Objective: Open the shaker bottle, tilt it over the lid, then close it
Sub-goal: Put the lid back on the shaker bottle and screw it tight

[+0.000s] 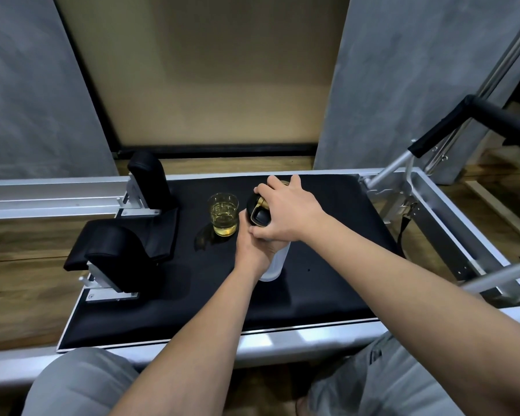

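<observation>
Hands meet at the shaker bottle, which stands upright near the middle of the black padded worktop. The left hand wraps around the frosted body just under the cap, fingers curled round it. The right hand comes in from above and grips the black lid with its gold trim, fingers over the far side and thumb on the near side; the lid sits on the bottle. Just left of the bottle, close to the left hand's thumb, stands a clear glass about half full of yellow liquid, casting a faint yellowish reflection on the pad. Farther left, two black padded rests are mounted on the metal frame. Grey shorts cover both knees at the lower edge.
</observation>
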Tool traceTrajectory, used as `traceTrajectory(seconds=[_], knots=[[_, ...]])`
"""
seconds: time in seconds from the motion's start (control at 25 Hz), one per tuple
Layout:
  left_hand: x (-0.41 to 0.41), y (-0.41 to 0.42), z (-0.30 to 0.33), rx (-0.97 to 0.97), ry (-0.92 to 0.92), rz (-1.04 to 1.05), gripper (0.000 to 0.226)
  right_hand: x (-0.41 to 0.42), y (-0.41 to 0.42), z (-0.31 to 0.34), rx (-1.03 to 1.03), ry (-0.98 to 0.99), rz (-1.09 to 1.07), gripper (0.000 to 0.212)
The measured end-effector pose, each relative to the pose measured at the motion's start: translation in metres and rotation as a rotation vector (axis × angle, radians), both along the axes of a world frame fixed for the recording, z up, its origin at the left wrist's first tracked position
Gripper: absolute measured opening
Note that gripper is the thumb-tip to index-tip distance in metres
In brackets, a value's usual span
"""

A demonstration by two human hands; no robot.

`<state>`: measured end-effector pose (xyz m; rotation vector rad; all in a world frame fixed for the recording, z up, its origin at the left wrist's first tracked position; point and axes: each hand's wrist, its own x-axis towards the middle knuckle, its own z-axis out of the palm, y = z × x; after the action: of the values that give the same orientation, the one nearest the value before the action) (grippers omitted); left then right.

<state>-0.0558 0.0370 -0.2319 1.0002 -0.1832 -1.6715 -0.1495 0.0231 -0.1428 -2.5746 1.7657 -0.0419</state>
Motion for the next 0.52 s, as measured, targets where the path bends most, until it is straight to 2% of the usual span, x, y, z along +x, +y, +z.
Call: traceTrajectory(seconds=[0.28, 0.52], knots=[[0.001, 0.003, 0.002, -0.043, 0.029, -0.038, 0.043, 0.005, 0.004, 0.001, -0.003, -0.001, -0.031, 0.080], [0.000, 0.007, 0.011, -0.041, 0.042, -0.029, 0.042, 0.002, 0.004, -0.002, -0.009, -0.005, -0.042, 0.085]])
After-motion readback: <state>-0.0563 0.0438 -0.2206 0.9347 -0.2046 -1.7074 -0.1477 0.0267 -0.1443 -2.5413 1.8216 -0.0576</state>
